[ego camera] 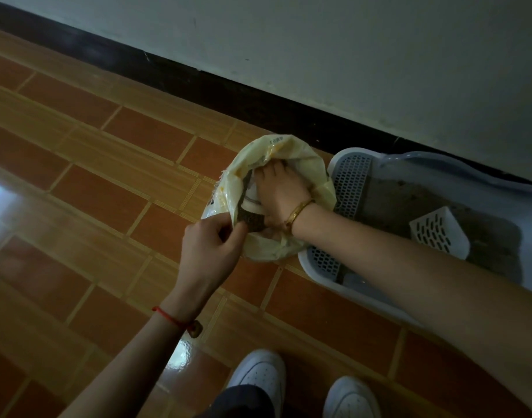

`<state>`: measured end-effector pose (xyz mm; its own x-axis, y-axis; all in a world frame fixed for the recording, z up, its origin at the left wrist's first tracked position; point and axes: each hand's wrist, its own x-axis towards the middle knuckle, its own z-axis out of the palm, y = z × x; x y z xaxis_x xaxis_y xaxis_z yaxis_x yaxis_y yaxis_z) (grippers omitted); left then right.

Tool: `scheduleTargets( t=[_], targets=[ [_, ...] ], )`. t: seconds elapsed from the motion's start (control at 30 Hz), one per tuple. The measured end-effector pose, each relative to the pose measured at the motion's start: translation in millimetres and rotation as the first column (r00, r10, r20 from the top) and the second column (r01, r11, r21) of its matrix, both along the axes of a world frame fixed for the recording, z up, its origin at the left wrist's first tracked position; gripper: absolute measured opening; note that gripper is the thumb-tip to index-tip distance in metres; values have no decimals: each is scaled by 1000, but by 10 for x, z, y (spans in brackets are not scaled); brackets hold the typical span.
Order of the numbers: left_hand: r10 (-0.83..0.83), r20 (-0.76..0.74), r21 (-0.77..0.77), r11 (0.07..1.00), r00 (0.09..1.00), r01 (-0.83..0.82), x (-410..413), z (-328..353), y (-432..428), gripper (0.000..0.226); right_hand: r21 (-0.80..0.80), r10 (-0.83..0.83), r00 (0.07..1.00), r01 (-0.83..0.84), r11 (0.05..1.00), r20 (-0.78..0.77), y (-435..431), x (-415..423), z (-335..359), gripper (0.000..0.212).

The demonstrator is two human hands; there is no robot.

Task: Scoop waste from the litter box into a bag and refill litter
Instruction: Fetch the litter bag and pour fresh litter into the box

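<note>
Left hand grip pinching bag rim at 7 o'clock; right hand inside bag, grip unclear. Scoop lies in litter box, 3 o'clock. Refill seemingly pending.

One yellow bag, one litter box, one white scoop, two hands, left hand and right hand, two white shoes, one gold bangle, one red string bracelet.

pale yellow bag, grey litter box (perforated white scoop).
</note>
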<state>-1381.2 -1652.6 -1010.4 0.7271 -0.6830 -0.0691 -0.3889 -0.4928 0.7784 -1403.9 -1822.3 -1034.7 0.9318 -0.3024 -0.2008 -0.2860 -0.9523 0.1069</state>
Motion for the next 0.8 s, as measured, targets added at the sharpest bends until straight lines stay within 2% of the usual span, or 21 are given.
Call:
scheduleTargets(
  t=[0.07, 0.13, 0.27, 0.37, 0.43, 0.5, 0.57, 0.67, 0.73, 0.8],
  targets=[
    [1, 6, -14, 1000, 1000, -1, -33, -11, 2, 48, -106, 64, 996, -70, 992, -59, -22, 39, -46, 95],
    [-4, 8, -9, 1000, 1000, 4, -52, -31, 8, 45, -118, 75, 993, -85, 989, -90, -14, 68, -100, 94],
    [-31, 2, -2, 1000, 1000, 31, -59, -70, 28, 43, 119, -5, 996, 16, 993, -93, 54, 9, -183, 113],
    [-56, -5, -5, 998, 998, 56, -80, -88, 31, 44, 308, -92, 991, 119, 944, -99, 58, -69, -179, 118],
    [-44, 18, -4, 999, 999, 44, -78, -83, 28, 38, 439, -183, 973, 228, 869, -144, 23, -98, -151, 115],
    [-38, 22, 0, 999, 999, 38, -73, -66, 23, 35, 566, -269, 940, 341, 750, -211, -28, -121, -95, 108],
    [-34, -3, -8, 999, 999, 34, -73, -52, 17, 38, 661, -344, 906, 417, 624, -246, -77, -174, -14, 90],
    [-9, -9, -21, 1000, 1000, 9, -71, -38, 2, 46, 791, -417, 868, 448, 417, -272, -144, -279, 104, 54],
    [-1, -7, -26, 1000, 1000, 0, -78, -36, -16, 48, 824, -441, 856, 442, 355, -270, -191, -369, 168, 48],
    [11, -13, -26, 1000, 1000, -11, -89, -47, -43, 44, 844, -481, 830, 453, 288, -281, -256, -446, 221, 51]
  ],
)
